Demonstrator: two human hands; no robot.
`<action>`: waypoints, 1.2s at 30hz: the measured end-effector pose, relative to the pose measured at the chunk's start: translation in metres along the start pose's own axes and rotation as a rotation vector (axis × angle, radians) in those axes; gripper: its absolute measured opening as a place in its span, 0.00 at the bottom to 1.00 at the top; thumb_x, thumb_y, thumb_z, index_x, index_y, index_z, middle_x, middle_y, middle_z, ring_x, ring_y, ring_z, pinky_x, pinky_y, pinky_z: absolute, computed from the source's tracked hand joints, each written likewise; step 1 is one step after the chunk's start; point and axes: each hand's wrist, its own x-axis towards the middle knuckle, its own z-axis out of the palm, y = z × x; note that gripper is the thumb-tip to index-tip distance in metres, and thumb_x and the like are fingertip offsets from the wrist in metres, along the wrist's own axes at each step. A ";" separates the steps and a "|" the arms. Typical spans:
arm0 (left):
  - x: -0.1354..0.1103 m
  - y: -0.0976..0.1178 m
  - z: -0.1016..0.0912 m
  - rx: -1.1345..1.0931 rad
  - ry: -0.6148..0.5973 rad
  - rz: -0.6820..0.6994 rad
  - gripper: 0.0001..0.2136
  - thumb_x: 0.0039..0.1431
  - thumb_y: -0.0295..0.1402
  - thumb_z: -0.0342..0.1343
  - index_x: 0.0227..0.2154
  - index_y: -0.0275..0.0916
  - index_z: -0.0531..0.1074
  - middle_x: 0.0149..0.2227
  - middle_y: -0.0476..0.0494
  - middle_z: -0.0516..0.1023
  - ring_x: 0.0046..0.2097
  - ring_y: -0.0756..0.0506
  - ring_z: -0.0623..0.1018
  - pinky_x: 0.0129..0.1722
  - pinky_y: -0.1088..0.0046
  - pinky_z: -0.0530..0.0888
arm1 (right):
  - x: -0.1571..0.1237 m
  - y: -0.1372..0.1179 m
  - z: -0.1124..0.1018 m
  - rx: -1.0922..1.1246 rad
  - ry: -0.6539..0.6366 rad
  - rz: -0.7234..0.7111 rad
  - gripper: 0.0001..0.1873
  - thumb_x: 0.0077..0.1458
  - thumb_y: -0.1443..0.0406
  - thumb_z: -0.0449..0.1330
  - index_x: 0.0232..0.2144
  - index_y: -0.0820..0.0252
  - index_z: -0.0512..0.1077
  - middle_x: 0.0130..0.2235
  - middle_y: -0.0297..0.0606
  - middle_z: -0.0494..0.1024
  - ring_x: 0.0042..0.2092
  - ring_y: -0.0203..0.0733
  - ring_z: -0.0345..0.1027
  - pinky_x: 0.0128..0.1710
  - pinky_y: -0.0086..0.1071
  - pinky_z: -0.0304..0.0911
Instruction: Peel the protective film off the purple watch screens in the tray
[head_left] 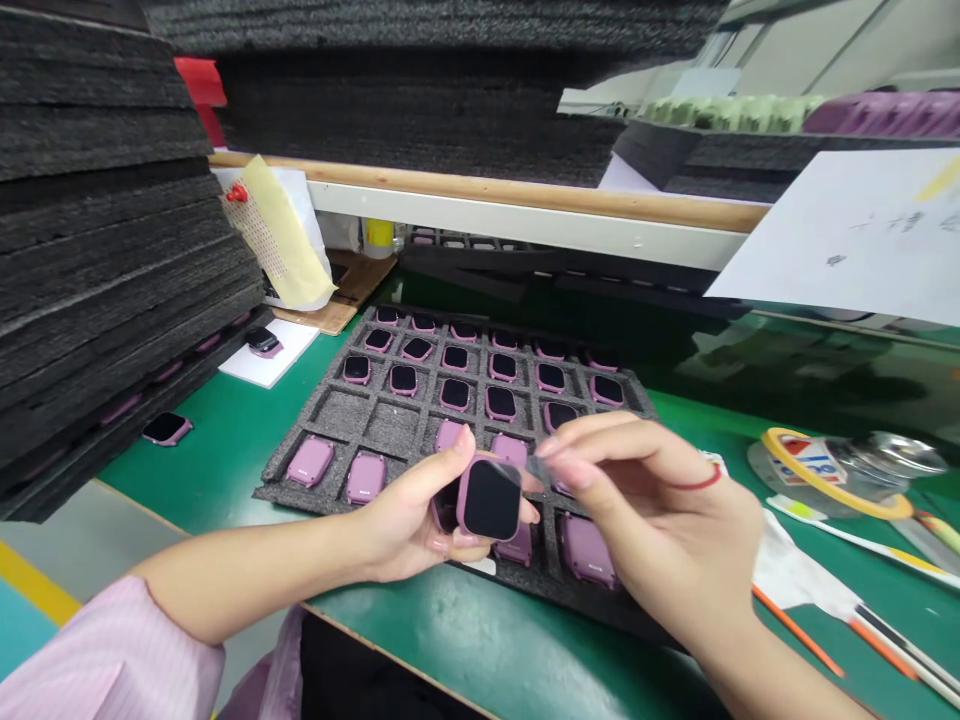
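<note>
Left hand [416, 515] fingers clamp a square pink smartwatch [489, 500]; right hand [652, 520] fingers pinch together on a small clear film [537, 468].

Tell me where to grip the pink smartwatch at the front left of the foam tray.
Grip the pink smartwatch by its two long edges, coming straight down from above. It lies flat, sunk in a pocket of the black foam tray, so the foam walls likely block any approach from the side.
</note>
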 end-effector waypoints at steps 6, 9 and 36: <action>-0.001 0.002 0.000 -0.046 0.046 -0.003 0.25 0.51 0.54 0.66 0.37 0.32 0.81 0.30 0.43 0.80 0.16 0.61 0.60 0.15 0.80 0.46 | 0.000 0.005 -0.002 0.264 0.201 0.251 0.07 0.60 0.62 0.66 0.30 0.55 0.75 0.36 0.32 0.83 0.27 0.32 0.78 0.33 0.26 0.77; 0.000 0.003 0.001 -0.050 0.064 0.003 0.25 0.51 0.54 0.67 0.36 0.32 0.81 0.29 0.43 0.80 0.16 0.61 0.60 0.15 0.81 0.46 | 0.001 0.005 0.000 0.198 0.176 0.191 0.04 0.59 0.65 0.67 0.31 0.55 0.76 0.39 0.35 0.84 0.40 0.37 0.81 0.44 0.29 0.78; -0.001 0.003 0.002 0.048 0.078 0.023 0.26 0.54 0.57 0.62 0.36 0.35 0.73 0.20 0.54 0.65 0.16 0.58 0.57 0.14 0.82 0.47 | -0.012 -0.002 -0.012 -0.255 -0.404 -0.469 0.20 0.61 0.72 0.61 0.54 0.51 0.73 0.46 0.34 0.84 0.46 0.42 0.79 0.49 0.35 0.75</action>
